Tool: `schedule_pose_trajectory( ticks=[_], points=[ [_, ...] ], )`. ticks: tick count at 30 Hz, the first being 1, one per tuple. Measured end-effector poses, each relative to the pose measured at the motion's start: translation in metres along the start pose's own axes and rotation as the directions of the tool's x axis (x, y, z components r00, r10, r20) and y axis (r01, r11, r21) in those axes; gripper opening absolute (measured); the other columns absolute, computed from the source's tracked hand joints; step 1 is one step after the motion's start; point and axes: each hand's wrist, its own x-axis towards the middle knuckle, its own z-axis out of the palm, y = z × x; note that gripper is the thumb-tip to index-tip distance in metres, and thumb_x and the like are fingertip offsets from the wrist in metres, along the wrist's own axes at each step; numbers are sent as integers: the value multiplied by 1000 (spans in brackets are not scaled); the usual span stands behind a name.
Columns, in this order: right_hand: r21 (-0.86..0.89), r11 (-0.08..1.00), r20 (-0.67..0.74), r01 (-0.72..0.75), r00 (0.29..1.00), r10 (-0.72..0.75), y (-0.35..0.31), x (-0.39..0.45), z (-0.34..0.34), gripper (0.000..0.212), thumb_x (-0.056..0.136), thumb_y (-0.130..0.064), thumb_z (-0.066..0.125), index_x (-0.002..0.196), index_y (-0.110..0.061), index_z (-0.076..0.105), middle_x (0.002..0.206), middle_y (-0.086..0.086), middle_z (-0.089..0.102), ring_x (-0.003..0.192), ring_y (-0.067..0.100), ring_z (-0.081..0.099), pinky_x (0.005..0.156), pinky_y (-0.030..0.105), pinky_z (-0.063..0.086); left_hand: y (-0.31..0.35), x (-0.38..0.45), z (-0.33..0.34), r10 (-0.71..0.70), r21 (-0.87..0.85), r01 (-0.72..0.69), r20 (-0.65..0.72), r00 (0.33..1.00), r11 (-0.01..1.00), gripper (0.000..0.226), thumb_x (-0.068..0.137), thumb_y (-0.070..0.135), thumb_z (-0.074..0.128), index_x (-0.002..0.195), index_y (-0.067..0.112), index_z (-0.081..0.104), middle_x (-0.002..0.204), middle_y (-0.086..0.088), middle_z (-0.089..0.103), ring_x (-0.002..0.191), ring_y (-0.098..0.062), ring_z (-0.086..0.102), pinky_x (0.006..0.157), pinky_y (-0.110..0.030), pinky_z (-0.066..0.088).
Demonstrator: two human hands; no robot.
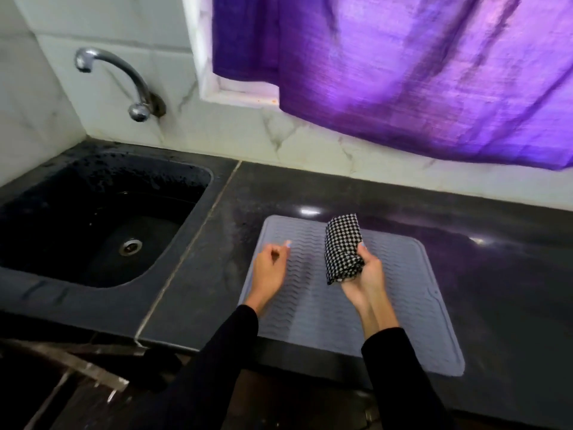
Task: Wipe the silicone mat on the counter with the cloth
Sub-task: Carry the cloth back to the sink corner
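The right hand (366, 274) is closed around the lower end of a folded black-and-white checked cloth (342, 246), which is held above the silicone mat (403, 305). The left hand (269, 268), blurred, is loosely curled and grips nothing, over the mat's 9 o'clock edge. The grey ribbed mat lies flat on the dark bench (496, 274). A black sink (93, 218) is set at 9 o'clock.

A home kitchen: dark counter (511, 274), sink (46, 283), wall tap (124, 72).
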Motion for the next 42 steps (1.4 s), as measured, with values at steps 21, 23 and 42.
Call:
schedule_pose_trajectory(
  ticks=[21, 23, 42],
  points=[
    [-854, 521, 300, -15, 803, 515, 298, 96, 353, 46, 76, 18, 41, 107, -10, 59, 109, 15, 65, 102, 29, 60, 78, 37, 50, -44, 185, -338, -388, -611, 180, -227, 893, 771, 14, 85, 0, 60, 98, 6, 62, 85, -14, 72, 79, -29, 68, 64, -36, 54],
    [-896, 444, 276, 9, 795, 540, 325, 120, 390, 47, 72, 18, 36, 106, -4, 59, 110, 17, 63, 105, 31, 57, 79, 38, 46, -54, 222, -370, -390, -609, 184, -225, 893, 772, 20, 83, -4, 60, 102, 4, 61, 88, -15, 71, 84, -29, 67, 70, -38, 54],
    [-927, 251, 329, 278, 925, 190, 501, 374, 565, 42, 80, 3, 48, 116, -14, 38, 112, 9, 57, 92, 19, 56, 68, 20, 47, -122, 548, -501, -230, -186, 175, -333, 915, 967, 76, 55, 9, 63, 127, 4, 41, 98, -6, 56, 90, -22, 59, 84, -36, 53]
  ],
)
